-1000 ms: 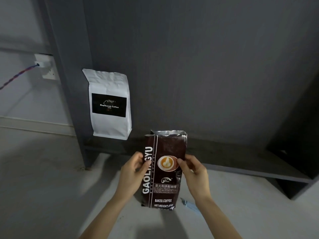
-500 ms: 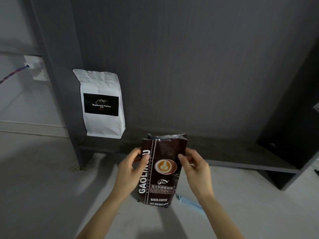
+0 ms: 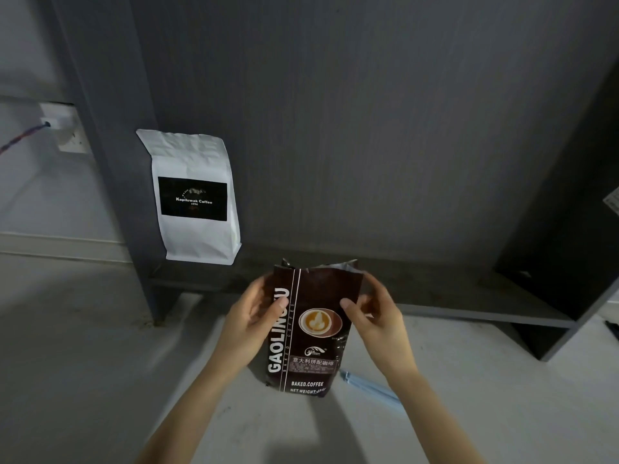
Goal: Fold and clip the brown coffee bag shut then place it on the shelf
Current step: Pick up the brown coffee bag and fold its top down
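The brown coffee bag (image 3: 311,333) stands upright on the pale floor in front of the shelf, its silver-lined top open and unfolded. My left hand (image 3: 249,316) grips its left edge, thumb on the front. My right hand (image 3: 375,316) grips the right edge near the top, thumb on the front, fingers behind. A light blue clip (image 3: 368,388) lies on the floor just right of the bag's base, partly hidden by my right forearm. The dark grey shelf board (image 3: 452,296) runs low behind the bag.
A white coffee bag (image 3: 194,195) stands at the shelf's left end against the dark back panel. A dark upright (image 3: 110,162) bounds the shelf on the left and a dark side panel (image 3: 569,229) on the right. A wall socket (image 3: 67,132) with a cable sits far left.
My hands have slid a little higher on the bag's edges. The bag stays upright on the floor; my head has shifted slightly.
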Demonstrator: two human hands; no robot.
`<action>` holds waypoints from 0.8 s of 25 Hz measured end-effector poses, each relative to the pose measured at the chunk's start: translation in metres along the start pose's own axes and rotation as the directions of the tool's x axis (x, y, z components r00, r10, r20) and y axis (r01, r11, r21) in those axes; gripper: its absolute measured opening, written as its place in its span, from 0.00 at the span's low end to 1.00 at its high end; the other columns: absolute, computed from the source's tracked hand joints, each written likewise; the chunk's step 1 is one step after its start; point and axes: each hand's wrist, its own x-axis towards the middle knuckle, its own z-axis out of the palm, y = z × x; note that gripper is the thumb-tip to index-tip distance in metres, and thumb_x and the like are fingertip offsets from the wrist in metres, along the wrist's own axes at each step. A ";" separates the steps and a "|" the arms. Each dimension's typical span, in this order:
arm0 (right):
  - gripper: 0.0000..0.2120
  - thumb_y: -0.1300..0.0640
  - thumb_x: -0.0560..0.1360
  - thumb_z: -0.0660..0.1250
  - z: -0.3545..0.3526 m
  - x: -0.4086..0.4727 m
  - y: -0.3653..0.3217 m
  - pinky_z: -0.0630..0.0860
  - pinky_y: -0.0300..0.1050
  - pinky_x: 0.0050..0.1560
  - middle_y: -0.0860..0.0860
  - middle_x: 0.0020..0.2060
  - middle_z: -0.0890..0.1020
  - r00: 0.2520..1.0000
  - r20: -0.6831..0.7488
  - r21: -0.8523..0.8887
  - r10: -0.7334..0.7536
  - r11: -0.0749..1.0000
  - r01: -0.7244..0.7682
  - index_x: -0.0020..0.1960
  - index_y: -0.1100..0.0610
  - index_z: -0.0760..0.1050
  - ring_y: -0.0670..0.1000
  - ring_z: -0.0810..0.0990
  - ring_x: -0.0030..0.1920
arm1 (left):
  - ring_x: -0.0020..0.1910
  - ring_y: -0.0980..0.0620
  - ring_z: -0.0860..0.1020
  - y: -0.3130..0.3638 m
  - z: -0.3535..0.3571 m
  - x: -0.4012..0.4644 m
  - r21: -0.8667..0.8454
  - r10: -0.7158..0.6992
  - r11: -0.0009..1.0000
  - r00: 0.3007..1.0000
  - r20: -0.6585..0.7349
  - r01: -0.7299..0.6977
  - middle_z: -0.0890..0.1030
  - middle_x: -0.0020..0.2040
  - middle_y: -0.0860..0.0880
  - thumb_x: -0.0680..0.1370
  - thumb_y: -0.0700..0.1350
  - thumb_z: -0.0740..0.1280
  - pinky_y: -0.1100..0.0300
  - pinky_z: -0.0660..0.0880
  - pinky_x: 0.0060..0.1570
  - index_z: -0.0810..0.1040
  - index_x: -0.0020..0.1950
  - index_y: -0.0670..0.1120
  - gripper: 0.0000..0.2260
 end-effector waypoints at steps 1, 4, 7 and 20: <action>0.15 0.60 0.71 0.66 0.000 -0.001 0.005 0.73 0.26 0.35 0.47 0.29 0.72 0.999 0.026 -0.067 0.029 0.997 -0.027 0.57 0.53 0.71 0.40 0.75 0.32 | 0.49 0.66 0.78 -0.002 -0.002 -0.001 0.021 -0.002 1.000 1.000 0.020 0.001 0.83 0.44 0.62 0.73 0.41 0.65 0.75 0.73 0.44 0.72 0.56 0.53 0.13; 0.04 0.57 0.70 0.68 0.000 -0.005 0.017 0.71 0.26 0.33 0.48 0.33 0.72 0.997 -0.003 -0.150 0.079 0.986 -0.079 0.44 0.53 0.76 0.46 0.73 0.36 | 0.46 0.68 0.78 -0.007 -0.001 -0.003 0.056 -0.002 0.998 0.997 0.079 -0.002 0.81 0.42 0.70 0.74 0.38 0.64 0.76 0.72 0.43 0.73 0.49 0.54 0.11; 0.09 0.60 0.69 0.69 0.004 -0.005 0.019 0.73 0.25 0.35 0.48 0.39 0.74 0.997 -0.031 -0.101 0.075 0.992 -0.078 0.34 0.49 0.74 0.40 0.77 0.37 | 0.43 0.69 0.78 -0.012 0.000 -0.005 0.073 0.016 0.997 0.999 0.051 -0.020 0.82 0.41 0.68 0.74 0.34 0.63 0.77 0.71 0.43 0.73 0.47 0.50 0.11; 0.25 0.74 0.72 0.58 -0.002 -0.003 0.021 0.73 0.26 0.40 0.53 0.41 0.79 0.991 0.101 0.038 -0.089 0.996 0.085 0.37 0.46 0.82 0.36 0.79 0.41 | 0.43 0.66 0.79 -0.012 -0.003 0.003 0.095 0.026 0.995 1.000 0.001 -0.026 0.83 0.38 0.67 0.75 0.29 0.56 0.76 0.71 0.46 0.83 0.35 0.59 0.28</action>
